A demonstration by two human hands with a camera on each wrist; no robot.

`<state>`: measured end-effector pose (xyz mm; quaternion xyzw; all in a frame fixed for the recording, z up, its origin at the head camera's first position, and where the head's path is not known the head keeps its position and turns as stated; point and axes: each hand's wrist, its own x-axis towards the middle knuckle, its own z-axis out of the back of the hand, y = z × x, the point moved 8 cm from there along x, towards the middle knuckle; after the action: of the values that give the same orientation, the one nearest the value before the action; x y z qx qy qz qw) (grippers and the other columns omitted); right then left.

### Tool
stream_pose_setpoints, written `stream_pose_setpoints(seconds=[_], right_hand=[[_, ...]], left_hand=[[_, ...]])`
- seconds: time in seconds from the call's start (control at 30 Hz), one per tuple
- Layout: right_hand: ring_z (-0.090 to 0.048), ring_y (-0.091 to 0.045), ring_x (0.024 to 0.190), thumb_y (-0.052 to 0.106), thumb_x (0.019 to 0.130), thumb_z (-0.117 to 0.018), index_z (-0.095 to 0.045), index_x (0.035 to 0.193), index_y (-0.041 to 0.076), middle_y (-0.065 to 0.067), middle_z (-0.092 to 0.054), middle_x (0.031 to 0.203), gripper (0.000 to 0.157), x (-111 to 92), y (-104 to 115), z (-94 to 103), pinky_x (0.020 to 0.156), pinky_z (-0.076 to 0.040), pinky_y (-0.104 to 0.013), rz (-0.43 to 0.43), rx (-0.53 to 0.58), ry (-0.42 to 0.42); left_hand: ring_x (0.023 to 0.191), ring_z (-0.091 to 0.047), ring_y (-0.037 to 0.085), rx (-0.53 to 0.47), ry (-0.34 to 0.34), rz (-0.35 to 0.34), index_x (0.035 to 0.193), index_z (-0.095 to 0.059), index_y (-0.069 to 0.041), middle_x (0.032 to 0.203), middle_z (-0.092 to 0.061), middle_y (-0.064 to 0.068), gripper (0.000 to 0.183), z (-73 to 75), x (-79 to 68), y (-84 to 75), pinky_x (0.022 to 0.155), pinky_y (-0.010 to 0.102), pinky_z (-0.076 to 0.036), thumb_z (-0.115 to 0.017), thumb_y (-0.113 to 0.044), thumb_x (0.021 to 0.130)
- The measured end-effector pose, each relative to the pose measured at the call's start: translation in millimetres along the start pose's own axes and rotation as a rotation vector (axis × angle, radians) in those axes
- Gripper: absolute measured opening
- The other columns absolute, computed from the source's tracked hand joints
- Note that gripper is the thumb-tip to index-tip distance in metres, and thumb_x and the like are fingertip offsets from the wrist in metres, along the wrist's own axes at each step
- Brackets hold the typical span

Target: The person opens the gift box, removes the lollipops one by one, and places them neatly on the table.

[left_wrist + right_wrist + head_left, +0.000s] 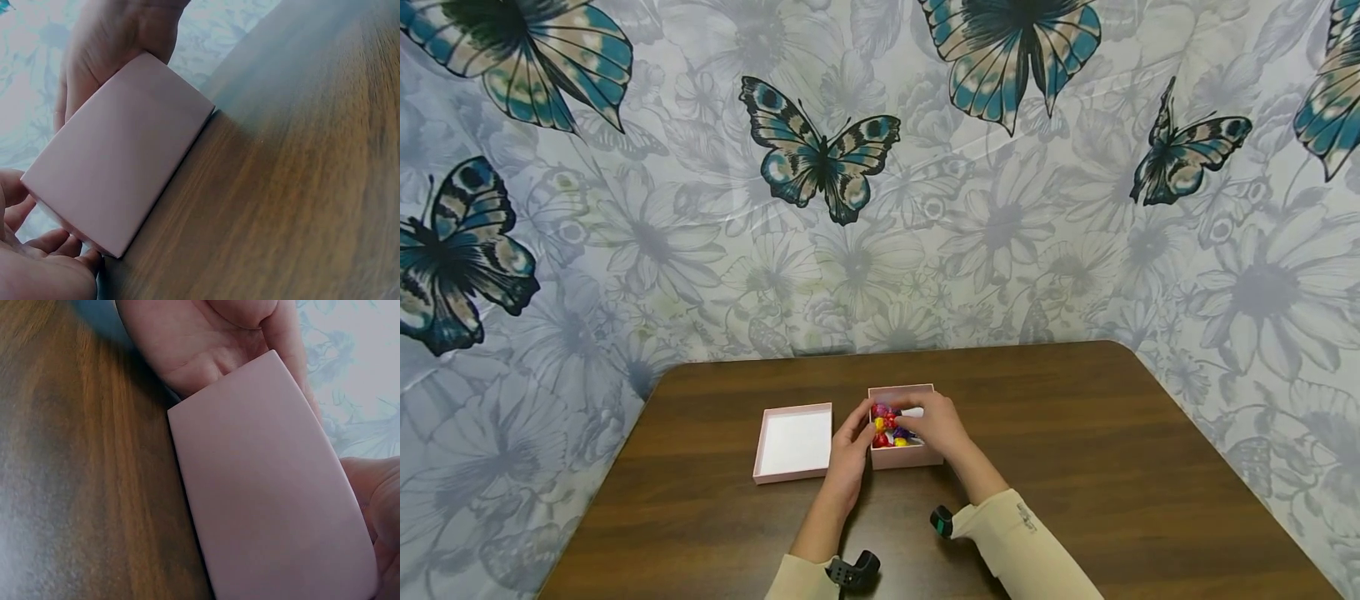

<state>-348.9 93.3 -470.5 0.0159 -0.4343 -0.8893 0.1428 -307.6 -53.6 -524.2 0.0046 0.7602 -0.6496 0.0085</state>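
A pink box (pixel 907 457) stands upright on the table, its top uncovered. Small shiny wrapped pieces, perhaps candies (pixel 887 423), lie inside in red, yellow, purple and blue. My left hand (pixel 848 454) rests against the box's left side, thumb near the rim; in the left wrist view its fingers (pixel 53 242) lie beside the box wall. Over the right part of the box reaches my right hand (pixel 938 423), fingers and thumb dipping in above the pieces. Whether they pinch a piece is hidden; both wrist views face the box's outer wall (pixel 262 481).
Left of the box lies a shallow pink lid (pixel 793 442) with its white inside facing up. Both sit on a brown wooden table (pixel 1075 467). A butterfly-patterned cloth (pixel 917 283) hangs behind its far edge. Dark bands (pixel 853 572) are worn on both wrists.
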Motion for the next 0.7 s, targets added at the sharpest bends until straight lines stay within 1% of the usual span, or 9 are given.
stream_pose_setpoints(seconds=[0.13, 0.3, 0.4, 0.5, 0.57, 0.7], right_hand=[[-0.07, -0.027, 0.107, 0.016, 0.087, -0.077, -0.079, 0.106, 0.013, -0.004, -0.078, 0.105, 0.02, 1, 5, 0.4, 0.096, -0.055, -0.051, 0.005, -0.061, 0.006], [-0.072, -0.026, 0.096, 0.015, 0.084, -0.079, -0.079, 0.103, 0.008, -0.006, -0.078, 0.099, 0.02, 2, 11, 0.7, 0.086, -0.059, -0.045, 0.046, -0.102, -0.004], [-0.073, -0.024, 0.092, 0.015, 0.083, -0.08, -0.079, 0.102, 0.009, -0.005, -0.079, 0.098, 0.02, 4, 11, -0.4, 0.082, -0.059, -0.041, 0.041, -0.14, -0.007], [-0.072, -0.023, 0.091, 0.016, 0.083, -0.081, -0.08, 0.103, 0.011, -0.004, -0.079, 0.098, 0.021, 6, 13, -1.8, 0.08, -0.059, -0.04, 0.023, -0.176, 0.001], [-0.072, -0.021, 0.089, 0.019, 0.083, -0.081, -0.08, 0.105, 0.014, -0.002, -0.079, 0.101, 0.023, 7, 13, -2.8, 0.077, -0.058, -0.039, 0.003, -0.202, 0.011], [-0.069, -0.015, 0.082, 0.026, 0.081, -0.082, -0.079, 0.11, 0.023, 0.004, -0.078, 0.104, 0.029, 6, 11, -4.3, 0.069, -0.054, -0.034, -0.067, -0.249, 0.037]], left_hand=[[0.153, -0.024, 0.034, -0.012, 0.005, 0.008, 0.149, -0.047, -0.013, 0.162, -0.035, 0.011, 0.046, -0.6, 1.0, 0.4, 0.125, 0.056, -0.018, -0.047, -0.01, 0.104], [0.153, -0.023, 0.033, -0.012, 0.004, 0.023, 0.149, -0.047, -0.014, 0.163, -0.034, 0.009, 0.046, -0.8, 0.9, 1.2, 0.125, 0.055, -0.018, -0.047, -0.01, 0.104], [0.154, -0.022, 0.033, -0.01, 0.004, 0.026, 0.149, -0.048, -0.015, 0.163, -0.033, 0.009, 0.045, -0.6, 0.7, 1.7, 0.125, 0.055, -0.018, -0.047, -0.01, 0.104], [0.154, -0.022, 0.033, -0.011, 0.001, 0.024, 0.149, -0.048, -0.015, 0.163, -0.033, 0.009, 0.045, -0.3, 0.8, 1.5, 0.125, 0.055, -0.018, -0.047, -0.01, 0.104], [0.154, -0.023, 0.033, -0.016, -0.004, 0.023, 0.149, -0.048, -0.014, 0.163, -0.033, 0.009, 0.045, -0.4, 0.6, 1.0, 0.125, 0.055, -0.018, -0.047, -0.009, 0.104], [0.153, -0.024, 0.034, -0.022, 0.001, 0.02, 0.15, -0.047, -0.013, 0.162, -0.035, 0.011, 0.046, -2.5, -0.2, 0.2, 0.125, 0.054, -0.019, -0.046, -0.009, 0.104]])
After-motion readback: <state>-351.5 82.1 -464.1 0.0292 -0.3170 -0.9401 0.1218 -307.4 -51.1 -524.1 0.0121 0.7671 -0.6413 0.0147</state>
